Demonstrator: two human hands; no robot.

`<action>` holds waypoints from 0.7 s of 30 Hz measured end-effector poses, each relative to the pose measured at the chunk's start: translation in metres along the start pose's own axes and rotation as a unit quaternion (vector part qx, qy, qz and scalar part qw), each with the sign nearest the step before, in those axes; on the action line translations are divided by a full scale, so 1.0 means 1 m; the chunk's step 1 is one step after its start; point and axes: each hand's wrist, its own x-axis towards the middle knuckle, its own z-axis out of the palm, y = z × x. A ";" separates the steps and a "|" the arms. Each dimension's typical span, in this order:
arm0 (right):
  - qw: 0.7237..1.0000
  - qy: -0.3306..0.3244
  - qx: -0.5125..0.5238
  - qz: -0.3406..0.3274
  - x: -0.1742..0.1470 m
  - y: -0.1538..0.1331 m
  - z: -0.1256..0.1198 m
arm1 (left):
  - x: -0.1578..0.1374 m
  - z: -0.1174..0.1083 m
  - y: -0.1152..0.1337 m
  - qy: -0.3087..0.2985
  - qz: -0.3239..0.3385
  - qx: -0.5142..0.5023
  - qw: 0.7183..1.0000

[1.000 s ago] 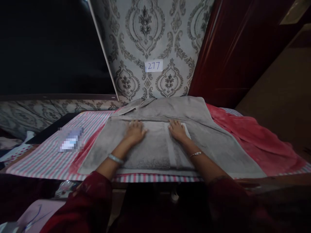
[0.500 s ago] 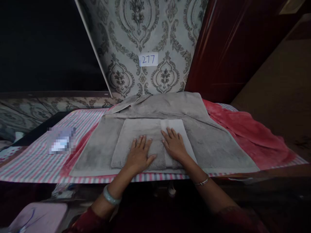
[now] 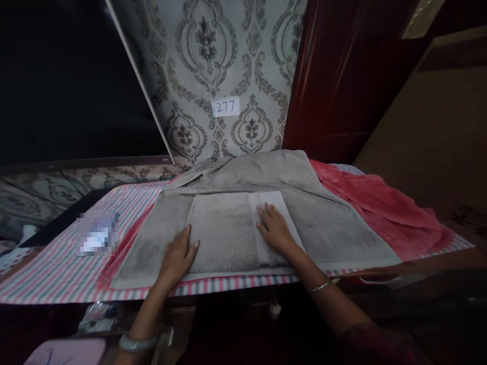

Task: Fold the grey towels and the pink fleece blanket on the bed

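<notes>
A folded grey towel (image 3: 224, 228) with a pale band near its right side lies on a larger spread grey towel (image 3: 327, 233). My left hand (image 3: 177, 256) rests at the folded towel's left edge, thumb apart from the fingers, holding nothing. On the pale band toward the right side lies my right hand (image 3: 276, 228), palm down with its fingers spread. Under the large towel, a red plush cloth (image 3: 384, 203) shows at the right and along the left edge.
A striped cloth (image 3: 49, 263) covers the table. A pixelated object (image 3: 97, 235) lies on it at the left. Behind stand a large dark screen (image 3: 76, 81) and a dark red panel (image 3: 331, 76). A paper marked 277 (image 3: 225, 106) is on the patterned wall.
My left hand has slid left, from on top of the folded towel to its left edge. My right hand stays on the pale band. The view has tilted up a little.
</notes>
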 end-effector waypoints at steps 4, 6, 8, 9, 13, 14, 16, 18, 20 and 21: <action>0.992 0.075 0.063 0.080 -0.003 0.036 -0.007 | 0.012 -0.010 -0.003 0.000 -0.053 -0.102 0.993; 0.985 0.083 0.113 0.101 -0.007 0.052 -0.009 | 0.021 -0.012 -0.006 0.006 -0.106 -0.180 0.978; 0.978 0.086 0.163 0.099 -0.010 0.062 -0.011 | 0.033 -0.013 -0.010 0.002 -0.167 -0.249 0.954; 0.974 0.088 0.183 0.096 -0.011 0.065 -0.011 | 0.038 -0.013 -0.012 -0.006 -0.195 -0.272 0.942; 0.963 0.087 0.235 0.098 -0.010 0.068 -0.008 | 0.055 -0.016 -0.012 -0.011 -0.231 -0.342 0.911; 0.960 0.086 0.247 0.097 -0.010 0.068 -0.006 | 0.057 -0.017 -0.011 -0.006 -0.232 -0.366 0.901; 0.953 0.091 0.275 0.085 -0.008 0.070 -0.004 | 0.059 -0.018 -0.007 -0.004 -0.241 -0.418 0.876; 0.942 0.107 0.310 0.073 -0.006 0.072 -0.003 | 0.060 -0.017 -0.005 -0.003 -0.253 -0.462 0.850; 0.923 0.123 0.358 0.064 -0.005 0.074 -0.003 | 0.060 -0.013 -0.003 0.014 -0.265 -0.485 0.833; 0.911 0.125 0.389 0.062 -0.005 0.075 -0.004 | 0.061 -0.011 -0.003 0.028 -0.268 -0.494 0.827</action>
